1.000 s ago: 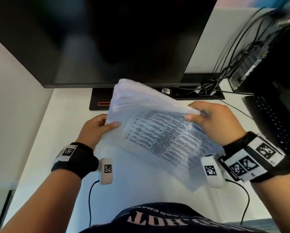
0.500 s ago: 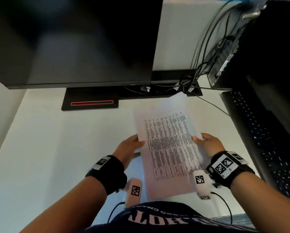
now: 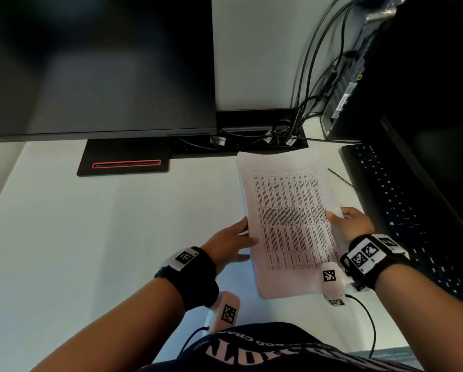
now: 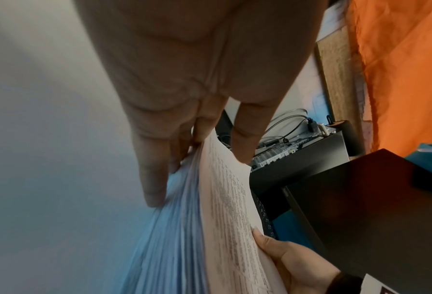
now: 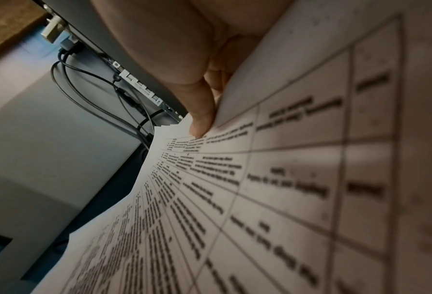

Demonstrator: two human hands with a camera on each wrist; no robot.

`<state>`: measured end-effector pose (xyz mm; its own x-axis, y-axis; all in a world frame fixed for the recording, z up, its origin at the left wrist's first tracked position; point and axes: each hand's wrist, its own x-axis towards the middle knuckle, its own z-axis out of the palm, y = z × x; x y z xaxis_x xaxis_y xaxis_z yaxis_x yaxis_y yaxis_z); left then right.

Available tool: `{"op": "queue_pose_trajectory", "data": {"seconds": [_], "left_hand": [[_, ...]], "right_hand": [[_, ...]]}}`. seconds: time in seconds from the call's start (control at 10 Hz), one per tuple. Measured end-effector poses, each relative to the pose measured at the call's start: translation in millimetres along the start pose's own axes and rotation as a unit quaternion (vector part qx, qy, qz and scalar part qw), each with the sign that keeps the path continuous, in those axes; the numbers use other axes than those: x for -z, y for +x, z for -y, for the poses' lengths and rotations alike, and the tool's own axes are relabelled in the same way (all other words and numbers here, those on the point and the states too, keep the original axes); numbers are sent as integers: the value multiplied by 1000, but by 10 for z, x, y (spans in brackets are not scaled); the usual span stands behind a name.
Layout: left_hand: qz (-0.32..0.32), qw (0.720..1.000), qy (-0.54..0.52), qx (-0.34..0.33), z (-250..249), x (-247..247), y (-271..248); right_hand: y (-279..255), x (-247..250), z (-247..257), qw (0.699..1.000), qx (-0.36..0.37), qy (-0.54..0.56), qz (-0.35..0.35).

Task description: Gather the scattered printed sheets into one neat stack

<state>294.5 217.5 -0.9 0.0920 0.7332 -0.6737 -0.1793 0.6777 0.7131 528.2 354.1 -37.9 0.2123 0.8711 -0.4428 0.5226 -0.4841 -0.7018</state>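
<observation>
Printed white paper sheets [image 3: 289, 224] with a black table grid sit as one stack between both hands, over the right part of the white desk [image 3: 90, 237], beside the black keyboard [image 3: 402, 208]. From the head camera, the left hand [image 3: 229, 244] lies along the stack's left edge and the right hand [image 3: 352, 224] grips its right edge. Only the left wrist view shows the fanned sheet edges, straight fingers [image 4: 154, 179] beneath them and thumb above; the right wrist view shows the thumb pinching the top sheet and slightly staggered far corners.

One stack of printed sheets [image 3: 289, 221], two hands, one monitor [image 3: 99, 65], one keyboard [image 3: 402, 210], one computer tower [image 3: 413, 63].
</observation>
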Motion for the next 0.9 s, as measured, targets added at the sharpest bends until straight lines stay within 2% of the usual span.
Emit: {"op": "queue_pose_trajectory", "data": {"seconds": [0.2, 0.3, 0.5, 0.7, 0.8, 0.9], "left_hand": [[-10, 1000, 15, 1, -134, -147, 163], [-22, 999, 36, 1, -169, -136, 207], [-30, 999, 43, 5, -148, -119, 197], [-30, 996, 81, 19, -129, -81, 216], [-50, 988, 144, 37, -101, -25, 228], [-84, 960, 267, 19, -50, 56, 130]], "right_hand": [[203, 86, 27, 999, 1, -44, 5], [237, 85, 60, 996, 8, -83, 24], [213, 27, 21, 991, 23, -130, 15], [249, 41, 102, 963, 14, -267, 25], [239, 138, 92, 961, 29, -275, 26], [74, 264, 114, 965, 102, -242, -7]]}}
